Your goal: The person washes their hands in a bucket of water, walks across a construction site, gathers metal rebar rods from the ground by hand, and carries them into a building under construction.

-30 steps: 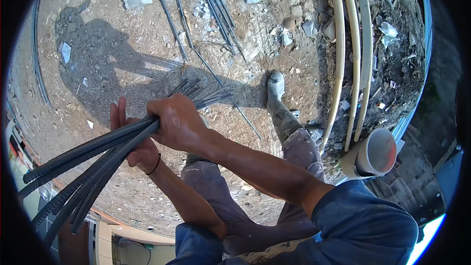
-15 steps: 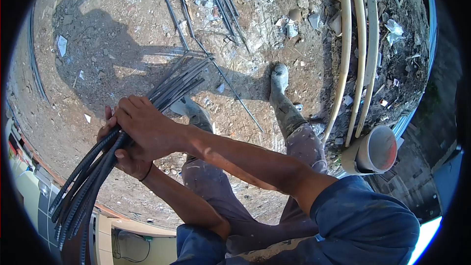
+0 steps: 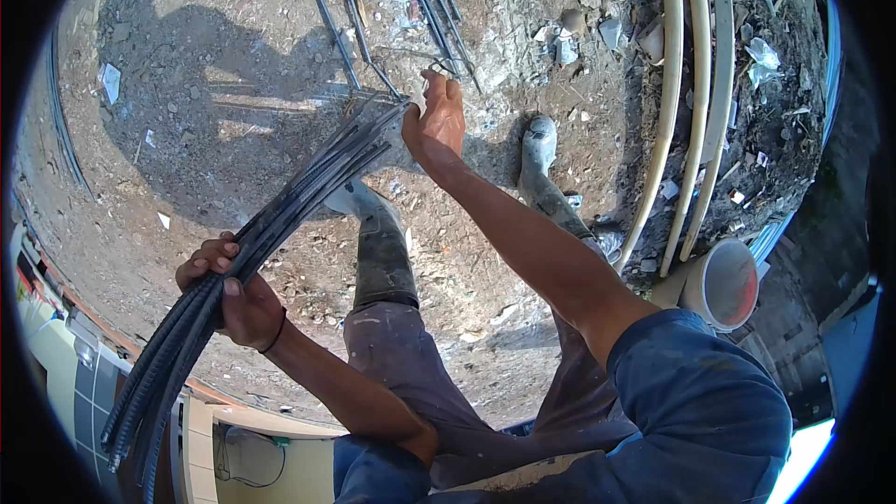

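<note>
A bundle of ribbed steel rebar (image 3: pixel 303 196) runs diagonally across my front, its near ends fanning toward the lower left. My left hand (image 3: pixel 245 313) is wrapped around the bundle near its middle, thumb on top and fingertips showing on the far side. At the upper right ends of the bars, my right hand (image 3: pixel 439 126) is open, the base of its palm at the bar tips and its fingers pointing away from me. Whether the palm presses on the tips, I cannot tell for sure.
More thin bars (image 3: pixel 425 0) lie on the rubble-strewn dirt ahead. Long pale poles (image 3: pixel 668 103) stretch along the right, with a bucket (image 3: pixel 728 285) by their near end. My boots (image 3: pixel 385 252) stand on the ground below the bundle. A tiled wall (image 3: pixel 93 392) is at lower left.
My right hand has left its grip beside the left hand and moved up and right to the bars' far ends. The left hand keeps hold of the bundle.
</note>
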Demonstrator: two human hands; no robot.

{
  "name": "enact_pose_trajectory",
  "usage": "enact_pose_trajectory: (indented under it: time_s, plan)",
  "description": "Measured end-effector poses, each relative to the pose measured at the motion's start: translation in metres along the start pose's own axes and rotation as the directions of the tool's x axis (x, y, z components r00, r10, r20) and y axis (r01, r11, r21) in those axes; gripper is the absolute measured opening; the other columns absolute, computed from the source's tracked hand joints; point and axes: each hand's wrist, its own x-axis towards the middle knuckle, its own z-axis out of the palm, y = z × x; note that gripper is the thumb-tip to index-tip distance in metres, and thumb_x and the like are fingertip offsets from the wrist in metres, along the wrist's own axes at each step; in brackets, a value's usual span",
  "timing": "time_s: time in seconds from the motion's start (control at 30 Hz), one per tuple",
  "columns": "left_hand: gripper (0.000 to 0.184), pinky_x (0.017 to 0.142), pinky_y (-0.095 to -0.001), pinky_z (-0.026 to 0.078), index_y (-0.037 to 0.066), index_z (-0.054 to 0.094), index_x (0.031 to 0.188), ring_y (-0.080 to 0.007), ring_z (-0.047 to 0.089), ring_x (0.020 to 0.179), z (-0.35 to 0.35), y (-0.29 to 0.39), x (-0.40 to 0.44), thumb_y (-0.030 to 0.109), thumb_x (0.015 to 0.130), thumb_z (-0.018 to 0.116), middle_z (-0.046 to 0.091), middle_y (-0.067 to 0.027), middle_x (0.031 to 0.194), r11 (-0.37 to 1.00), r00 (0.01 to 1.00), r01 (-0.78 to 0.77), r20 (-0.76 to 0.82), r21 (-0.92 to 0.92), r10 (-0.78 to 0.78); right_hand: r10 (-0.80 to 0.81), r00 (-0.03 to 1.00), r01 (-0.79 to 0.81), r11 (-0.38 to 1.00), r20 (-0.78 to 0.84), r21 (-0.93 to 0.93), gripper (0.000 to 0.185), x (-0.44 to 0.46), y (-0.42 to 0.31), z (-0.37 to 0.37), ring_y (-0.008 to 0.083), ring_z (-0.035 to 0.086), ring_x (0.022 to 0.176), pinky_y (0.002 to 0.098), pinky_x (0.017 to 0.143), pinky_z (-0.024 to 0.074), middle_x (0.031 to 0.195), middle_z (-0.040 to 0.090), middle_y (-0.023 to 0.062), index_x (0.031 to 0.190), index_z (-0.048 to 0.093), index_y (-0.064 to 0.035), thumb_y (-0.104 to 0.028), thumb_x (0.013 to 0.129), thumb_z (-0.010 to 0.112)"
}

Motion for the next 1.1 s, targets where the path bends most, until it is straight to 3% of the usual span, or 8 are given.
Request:
enact_pose_trajectory:
  time_s: [0.1, 0.2, 0.3, 0.43, 0.47, 0.53, 0.67, 1.1]
  plan:
    - [0.028, 0.107, -0.0457, 0.035, 0.009, 0.049, 0.105, -0.0219, 0.05, 0.101, -0.001, 0.0, 0.004, 0.017, 0.087, 0.069, 0.05, -0.0028, 0.091, 0.995, 0.989, -0.013, 0.143, -0.099, 0.027, 0.08, 0.988, -0.123, 0.922, -0.129, -0.367, 0.051, 0.043, 0.068, 0.004, 0.0376, 0.051, 0.113, 0.0445, 0.09, 0.049, 0.126, 0.042, 0.0242, 0.129, 0.052, -0.0078, -0.006, 0.08, 0.066]
    - [0.032, 0.108, -0.0452, 0.034, 0.01, 0.049, 0.105, -0.0214, 0.049, 0.1, 0.004, -0.002, 0.006, 0.025, 0.088, 0.071, 0.047, -0.0025, 0.089, 0.99, 0.989, -0.001, 0.147, -0.143, 0.022, -0.005, 0.99, 0.082, 0.835, 0.141, -0.545, 0.025, 0.06, 0.12, -0.008, 0.0375, 0.05, 0.114, 0.0447, 0.091, 0.0499, 0.129, 0.041, 0.019, 0.112, 0.064, -0.0107, -0.014, 0.088, 0.059]
    - [0.03, 0.108, -0.045, 0.035, 0.01, 0.049, 0.104, -0.0207, 0.049, 0.1, 0.005, -0.002, 0.006, 0.024, 0.089, 0.07, 0.047, -0.0026, 0.089, 0.991, 0.992, 0.009, 0.125, -0.133, 0.007, -0.172, 0.906, 0.34, 0.839, 0.387, -0.425, 0.027, 0.06, 0.176, -0.015, 0.0338, 0.057, 0.105, 0.0453, 0.087, 0.0499, 0.1, 0.059, 0.0159, 0.1, 0.067, -0.0075, -0.02, 0.093, 0.044]
    - [0.02, 0.107, -0.0445, 0.037, 0.01, 0.049, 0.103, -0.0196, 0.05, 0.099, 0.01, -0.001, 0.006, 0.013, 0.092, 0.065, 0.049, -0.0028, 0.088, 0.996, 0.997, -0.011, 0.08, -0.089, 0.018, -0.098, 0.969, 0.195, 0.867, 0.228, -0.459, 0.02, 0.032, 0.158, -0.046, 0.031, 0.065, 0.084, 0.0451, 0.076, 0.0532, 0.082, 0.065, 0.0151, 0.093, 0.063, -0.0027, -0.016, 0.097, 0.048]
    - [0.017, 0.106, -0.0442, 0.038, 0.01, 0.049, 0.103, -0.0192, 0.051, 0.099, 0.011, -0.001, 0.006, 0.009, 0.092, 0.063, 0.049, -0.0028, 0.088, 0.996, 0.997, -0.016, 0.073, -0.093, 0.023, 0.114, 0.969, -0.084, 0.986, 0.218, -0.142, 0.021, 0.03, 0.162, -0.054, 0.0268, 0.066, 0.078, 0.0414, 0.072, 0.0544, 0.082, 0.066, 0.0138, 0.092, 0.062, -0.0013, -0.014, 0.098, 0.047]
    - [0.016, 0.106, -0.0443, 0.038, 0.01, 0.05, 0.102, -0.0191, 0.051, 0.099, 0.013, -0.001, 0.006, 0.007, 0.092, 0.062, 0.049, -0.0027, 0.087, 0.996, 0.997, -0.018, 0.069, -0.093, 0.024, 0.376, 0.856, -0.492, 0.803, 0.356, 0.335, 0.022, 0.02, 0.157, -0.078, 0.0154, 0.067, 0.075, 0.0327, 0.07, 0.0572, 0.085, 0.069, 0.0107, 0.09, 0.06, 0.0011, -0.012, 0.102, 0.047]
    - [0.02, 0.105, -0.0455, 0.039, 0.011, 0.047, 0.1, -0.0189, 0.052, 0.096, 0.016, -0.001, 0.005, 0.009, 0.091, 0.064, 0.049, -0.002, 0.084, 0.999, 1.0, -0.014, 0.009, -0.034, 0.015, 0.298, 0.877, -0.474, 0.673, 0.378, 0.568, 0.019, -0.003, 0.132, -0.113, 0.0171, 0.068, 0.075, 0.0341, 0.075, 0.0589, 0.086, 0.069, 0.0113, 0.091, 0.061, -0.0005, -0.014, 0.1, 0.051]
    - [0.016, 0.106, -0.0443, 0.037, 0.01, 0.052, 0.103, -0.0188, 0.052, 0.099, 0.014, -0.001, 0.0, 0.012, 0.093, 0.064, 0.051, -0.0015, 0.088, 0.995, 0.996, -0.038, 0.075, -0.091, 0.045, 0.282, 0.902, -0.432, 0.575, 0.327, 0.695, 0.019, -0.006, 0.089, -0.115, 0.018, 0.068, 0.072, 0.0338, 0.072, 0.0595, 0.083, 0.07, 0.0126, 0.091, 0.062, 0.002, -0.012, 0.1, 0.052]
